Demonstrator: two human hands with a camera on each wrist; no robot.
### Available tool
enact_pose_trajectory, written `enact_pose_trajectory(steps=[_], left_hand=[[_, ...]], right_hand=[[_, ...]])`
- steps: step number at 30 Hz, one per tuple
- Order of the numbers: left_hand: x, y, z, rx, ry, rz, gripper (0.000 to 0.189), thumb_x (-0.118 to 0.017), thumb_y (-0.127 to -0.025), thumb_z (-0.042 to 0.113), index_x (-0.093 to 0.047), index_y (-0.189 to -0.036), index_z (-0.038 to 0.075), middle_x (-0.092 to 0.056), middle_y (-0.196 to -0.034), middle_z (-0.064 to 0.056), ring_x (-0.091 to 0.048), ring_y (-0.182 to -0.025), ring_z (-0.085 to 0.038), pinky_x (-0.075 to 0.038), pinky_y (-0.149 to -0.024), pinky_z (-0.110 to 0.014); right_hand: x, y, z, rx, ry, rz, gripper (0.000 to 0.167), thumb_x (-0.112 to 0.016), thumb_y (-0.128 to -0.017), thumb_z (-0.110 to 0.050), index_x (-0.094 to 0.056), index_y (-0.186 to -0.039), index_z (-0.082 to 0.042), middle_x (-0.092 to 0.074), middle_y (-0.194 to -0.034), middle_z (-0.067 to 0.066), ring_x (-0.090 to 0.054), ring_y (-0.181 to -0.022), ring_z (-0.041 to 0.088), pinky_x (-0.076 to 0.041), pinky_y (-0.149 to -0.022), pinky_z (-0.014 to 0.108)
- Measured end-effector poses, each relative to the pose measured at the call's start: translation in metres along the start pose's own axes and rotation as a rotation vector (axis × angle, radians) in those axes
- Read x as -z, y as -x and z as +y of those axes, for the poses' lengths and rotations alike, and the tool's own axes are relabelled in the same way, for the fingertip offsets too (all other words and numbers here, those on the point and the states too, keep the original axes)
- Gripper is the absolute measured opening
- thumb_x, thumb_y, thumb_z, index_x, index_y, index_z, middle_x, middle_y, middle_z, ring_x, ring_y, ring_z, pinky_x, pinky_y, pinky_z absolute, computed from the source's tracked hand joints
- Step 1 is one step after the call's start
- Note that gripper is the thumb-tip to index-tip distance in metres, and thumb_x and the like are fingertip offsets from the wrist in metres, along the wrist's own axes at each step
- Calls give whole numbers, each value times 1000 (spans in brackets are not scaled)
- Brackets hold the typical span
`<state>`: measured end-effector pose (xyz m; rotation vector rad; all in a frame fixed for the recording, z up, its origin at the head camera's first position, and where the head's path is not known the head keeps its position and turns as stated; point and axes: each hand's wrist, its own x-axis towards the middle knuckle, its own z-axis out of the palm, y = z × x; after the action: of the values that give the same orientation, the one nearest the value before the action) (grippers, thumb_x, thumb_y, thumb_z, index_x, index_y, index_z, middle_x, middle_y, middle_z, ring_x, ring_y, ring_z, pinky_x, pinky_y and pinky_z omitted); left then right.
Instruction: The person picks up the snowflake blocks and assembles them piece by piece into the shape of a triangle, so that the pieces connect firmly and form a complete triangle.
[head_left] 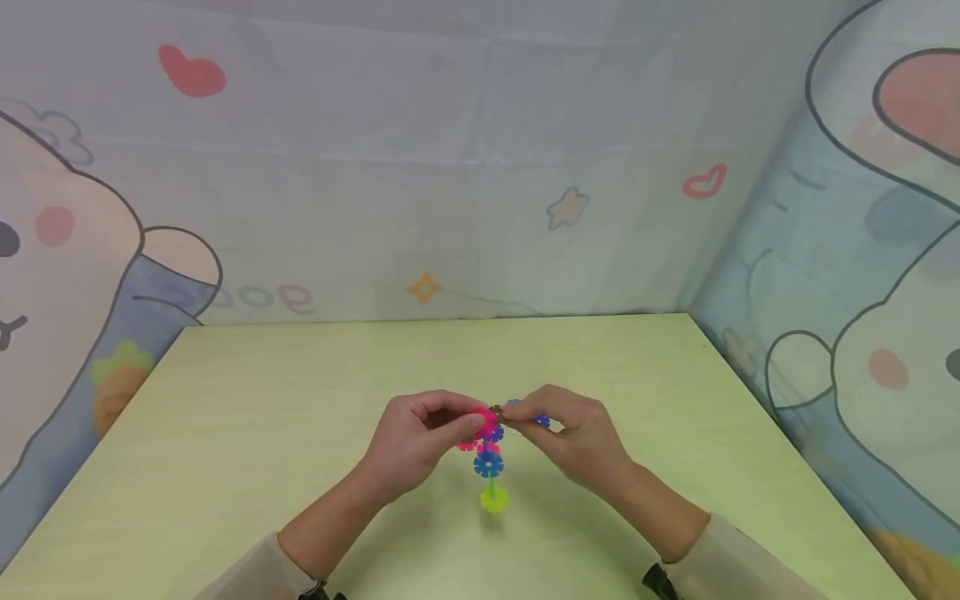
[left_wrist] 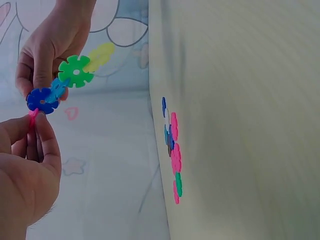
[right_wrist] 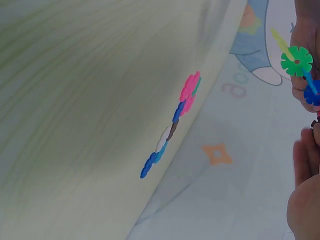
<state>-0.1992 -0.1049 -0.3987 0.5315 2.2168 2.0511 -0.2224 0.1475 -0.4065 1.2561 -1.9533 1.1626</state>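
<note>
In the head view my left hand [head_left: 412,437] pinches a pink snowflake disc [head_left: 483,422] between thumb and fingers. Joined below it hangs a chain: a dark blue disc [left_wrist: 42,101], a light blue disc [left_wrist: 58,89], a green disc [left_wrist: 76,71] and a yellow disc [left_wrist: 100,57]. My right hand [head_left: 581,433] pinches a brown snowflake disc [head_left: 497,412] right at the pink one's edge. Fingers partly cover both discs. Both hands are raised above the table, and the yellow disc is the chain's lowest piece.
More loose discs lie on the pale table [head_left: 285,400] beyond the hands, among them pink discs [left_wrist: 176,159], a white disc [right_wrist: 163,139] and a blue disc [right_wrist: 148,165]. A printed cloth backdrop [head_left: 360,208] rises at the table's back edge and sides.
</note>
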Motion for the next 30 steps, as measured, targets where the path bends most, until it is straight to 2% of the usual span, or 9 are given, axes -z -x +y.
enact_pose_trajectory(steps=[4, 10, 16, 19, 21, 23, 25, 27, 30], left_hand=[[0, -1, 1, -8, -11, -11, 17, -83, -100, 16, -84, -114, 7, -84, -105, -12, -80, -89, -17, -68, -88, -36], [0, 0, 3, -16, -27, -6, 15, -83, -100, 14, -85, -113, 7, -84, -103, -13, -80, -87, -15, -67, -85, -32], [-3, 1, 4, -37, -36, -1, 14, -82, -100, 13, -85, -112, 8, -85, -106, -12, -82, -91, -21, -67, -86, -30], [-5, 2, 3, -45, -33, -16, 14, -82, -101, 13, -84, -113, 8, -84, -108, -13, -83, -93, -22, -67, -88, -31], [-6, 2, 1, -46, -31, -30, 14, -81, -101, 15, -83, -114, 9, -84, -109, -12, -82, -94, -22, -67, -89, -31], [-6, 2, -1, -55, -49, -37, 14, -81, -101, 18, -83, -114, 11, -83, -111, -10, -81, -95, -23, -67, -89, -31], [-7, 3, -3, -63, -76, -28, 13, -82, -101, 20, -84, -113, 15, -82, -112, -7, -80, -96, -26, -66, -88, -30], [-7, 4, -4, -73, -94, -7, 11, -83, -101, 22, -85, -111, 18, -79, -112, -4, -80, -98, -29, -66, -86, -30], [-7, 4, -5, -92, -103, 21, 9, -84, -100, 22, -86, -109, 21, -77, -111, -2, -78, -101, -30, -67, -84, -31]], right_hand=[[-1, 1, 2, 58, 32, 21, 5, -81, -100, -10, -82, -105, -8, -83, -94, 5, -80, -83, 18, -62, -76, 16], [-3, 0, -1, 124, 98, 24, 19, -72, -107, -24, -82, -104, -8, -83, -92, 3, -80, -81, 15, -63, -77, 18], [-3, -2, -3, 242, 217, -9, 20, -67, -110, -20, -82, -106, -7, -84, -95, 4, -80, -80, 15, -64, -75, 20], [-3, 0, -3, 244, 222, -17, 13, -70, -108, -14, -81, -108, -6, -83, -96, 4, -78, -80, 14, -64, -76, 20], [-2, 3, -3, 219, 219, -10, 8, -78, -102, -4, -80, -109, -7, -83, -97, 3, -79, -83, 15, -64, -79, 21], [-2, 6, -3, 163, 208, -14, 19, -83, -95, 2, -79, -110, -9, -82, -102, 4, -79, -89, 17, -65, -83, 22], [-1, 9, -4, 43, 161, -44, 32, -86, -89, 7, -78, -115, -10, -80, -111, 3, -78, -97, 17, -65, -88, 23], [1, 12, -5, -133, 80, -90, 37, -84, -91, 5, -76, -122, -14, -78, -117, 2, -76, -100, 14, -64, -91, 26], [6, 14, -9, -482, -146, -144, 32, -77, -101, -7, -73, -132, -17, -76, -116, 7, -75, -100, 13, -64, -93, 30]])
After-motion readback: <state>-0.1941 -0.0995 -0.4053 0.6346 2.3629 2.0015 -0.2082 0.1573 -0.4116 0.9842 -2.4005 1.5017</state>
